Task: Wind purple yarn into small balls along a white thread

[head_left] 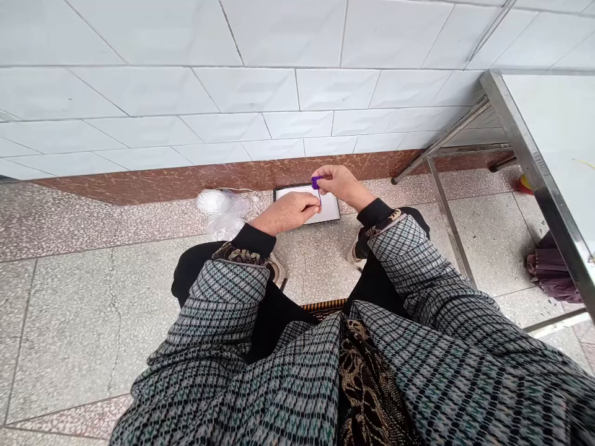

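Observation:
My right hand (338, 184) pinches a small purple bundle of cord (315, 182) between thumb and fingertips. From the bundle a thin purple strand (320, 199) hangs down to my left hand (294, 209), whose thumb and forefinger are closed at its lower end. Both hands are close together over a white tray (329, 208) with a dark rim on the floor. The bundle looks knotted or looped, too small to make out in detail. My fingers hide part of it.
Clear plastic bags with white cord (218, 207) lie on the floor left of the tray. A metal-framed table (511, 124) stands at the right, its legs on the floor. A dark purple cloth-like item (551, 269) is beneath it. The tiled wall (279, 93) rises ahead.

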Motion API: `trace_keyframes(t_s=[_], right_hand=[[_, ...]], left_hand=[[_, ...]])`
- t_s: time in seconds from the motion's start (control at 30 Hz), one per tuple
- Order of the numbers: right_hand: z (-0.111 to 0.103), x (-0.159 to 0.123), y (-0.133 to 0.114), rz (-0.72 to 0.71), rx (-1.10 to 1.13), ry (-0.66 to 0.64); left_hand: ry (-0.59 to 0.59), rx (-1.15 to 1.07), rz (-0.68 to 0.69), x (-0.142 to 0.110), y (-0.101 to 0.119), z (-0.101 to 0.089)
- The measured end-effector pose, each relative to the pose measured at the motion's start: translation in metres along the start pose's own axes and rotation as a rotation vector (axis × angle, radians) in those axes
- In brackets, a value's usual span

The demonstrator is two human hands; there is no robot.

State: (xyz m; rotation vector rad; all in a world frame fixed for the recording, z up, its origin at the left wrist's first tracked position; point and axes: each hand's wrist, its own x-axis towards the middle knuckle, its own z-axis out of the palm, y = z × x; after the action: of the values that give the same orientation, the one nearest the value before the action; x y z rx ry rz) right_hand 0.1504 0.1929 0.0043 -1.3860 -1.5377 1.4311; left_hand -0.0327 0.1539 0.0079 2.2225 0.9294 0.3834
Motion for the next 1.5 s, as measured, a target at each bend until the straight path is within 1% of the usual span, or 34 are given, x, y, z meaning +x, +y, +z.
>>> trace_keyframes(t_s=[0.07, 0.13, 0.17, 0.23, 0.3, 0.4, 0.47, 0.53, 0.6, 0.7, 0.8, 0.87, 0.97, 1.07, 1.23, 1.3, 1.37, 1.43, 1.5], right_hand=[[0.0, 0.0, 0.001, -0.02, -0.147, -0.023], [0.001, -0.003, 0.0, -0.011, -0.23, -0.102], [0.001, -0.005, -0.001, 0.014, -0.229, -0.159], [0.0, -0.009, -0.005, 0.082, -0.145, -0.275], [-0.001, -0.013, -0.009, 0.129, 0.012, -0.327], [-0.004, -0.017, -0.014, 0.146, 0.266, -0.315], [-0.004, -0.016, -0.015, 0.151, 0.389, -0.267], [-0.002, -0.014, -0.014, 0.149, 0.45, -0.194], [0.0, -0.01, -0.01, 0.13, 0.439, -0.112], [0.004, -0.004, -0.002, 0.073, 0.293, -0.01], [0.006, -0.001, 0.003, 0.041, 0.101, 0.044], [0.007, 0.0, 0.004, 0.044, -0.006, 0.011], [0.01, -0.003, 0.002, 0.091, -0.088, -0.119], [0.011, -0.008, -0.002, 0.144, -0.011, -0.198], [0.01, -0.015, -0.008, 0.19, 0.192, -0.299], [0.008, -0.016, -0.009, 0.163, 0.264, -0.271], [0.007, -0.015, -0.009, 0.124, 0.337, -0.211], [0.007, -0.012, -0.007, 0.091, 0.379, -0.153], [0.007, -0.008, -0.004, 0.057, 0.346, -0.089]], left_hand=[[0.064, 0.024, 0.003, -0.001, 0.0, -0.003], [0.17, 0.057, -0.026, -0.002, -0.003, -0.006], [0.225, 0.077, -0.05, -0.002, -0.005, -0.008], [0.314, 0.115, -0.11, -0.002, -0.01, -0.011], [0.36, 0.139, -0.172, -0.002, -0.015, -0.012], [0.336, 0.127, -0.226, 0.0, -0.02, -0.008], [0.284, 0.089, -0.223, 0.002, -0.021, -0.002], [0.223, 0.046, -0.194, 0.004, -0.018, 0.003], [0.164, 0.02, -0.15, 0.005, -0.014, 0.007], [0.105, 0.019, -0.084, 0.005, -0.009, 0.008], [0.126, 0.041, -0.055, 0.003, -0.006, 0.004], [0.192, 0.07, -0.059, 0.001, -0.006, 0.0], [0.301, 0.127, -0.093, -0.001, -0.01, -0.006], [0.352, 0.162, -0.156, -0.001, -0.014, -0.01], [0.374, 0.151, -0.235, 0.001, -0.023, -0.01], [0.366, 0.131, -0.255, 0.003, -0.025, -0.006], [0.345, 0.099, -0.263, 0.005, -0.026, -0.001], [0.291, 0.049, -0.235, 0.006, -0.025, 0.005], [0.204, 0.003, -0.174, 0.007, -0.021, 0.01]])
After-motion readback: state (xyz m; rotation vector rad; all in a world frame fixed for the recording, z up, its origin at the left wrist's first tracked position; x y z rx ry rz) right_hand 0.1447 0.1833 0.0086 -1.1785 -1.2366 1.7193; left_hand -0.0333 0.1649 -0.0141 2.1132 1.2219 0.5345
